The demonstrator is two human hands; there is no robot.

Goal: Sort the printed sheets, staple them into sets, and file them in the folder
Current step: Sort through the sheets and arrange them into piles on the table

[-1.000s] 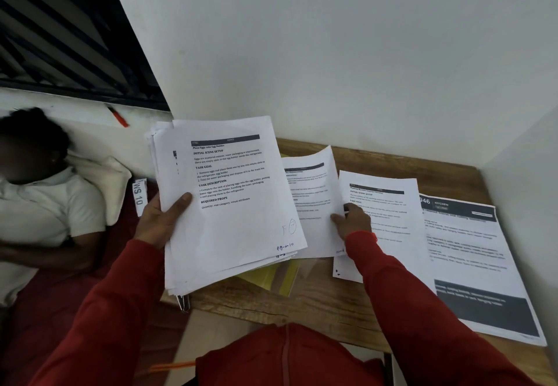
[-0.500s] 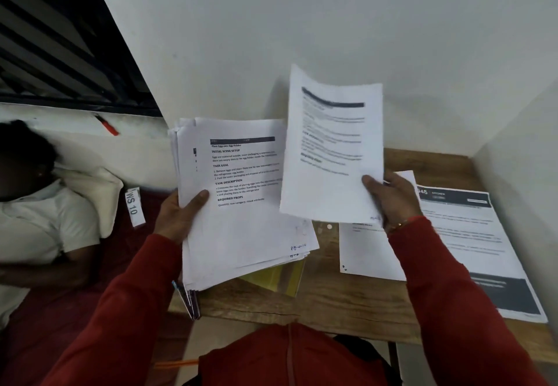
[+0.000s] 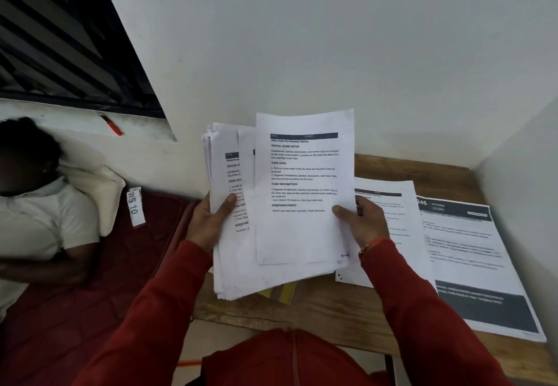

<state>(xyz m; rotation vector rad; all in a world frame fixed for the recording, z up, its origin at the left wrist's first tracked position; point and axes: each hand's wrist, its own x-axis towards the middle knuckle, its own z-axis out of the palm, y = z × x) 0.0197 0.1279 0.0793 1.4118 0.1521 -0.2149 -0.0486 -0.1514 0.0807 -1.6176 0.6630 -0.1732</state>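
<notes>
I hold a thick stack of printed sheets [image 3: 231,252] above the left part of the wooden desk [image 3: 332,310], with my left hand [image 3: 211,222] gripping its left edge, thumb on top. My right hand [image 3: 362,222] pinches a single printed sheet [image 3: 303,192] at its right edge and holds it flat against the front of the stack. A yellow folder [image 3: 282,293] peeks out from under the stack on the desk. One white sheet [image 3: 392,204] lies on the desk to the right, and a large sheet with dark bands [image 3: 471,265] lies beside it.
White walls close in behind and to the right of the desk. On the left, a person in a white shirt [image 3: 39,219] lies on a red mattress [image 3: 90,295] with a pillow [image 3: 99,192]. A "WS 10" label [image 3: 134,206] and a red pen [image 3: 113,124] are near the sill.
My right hand lifted a sheet from the desk, raised it, and brought it left onto the front of the stack. The stack's front sheet is now a different one.
</notes>
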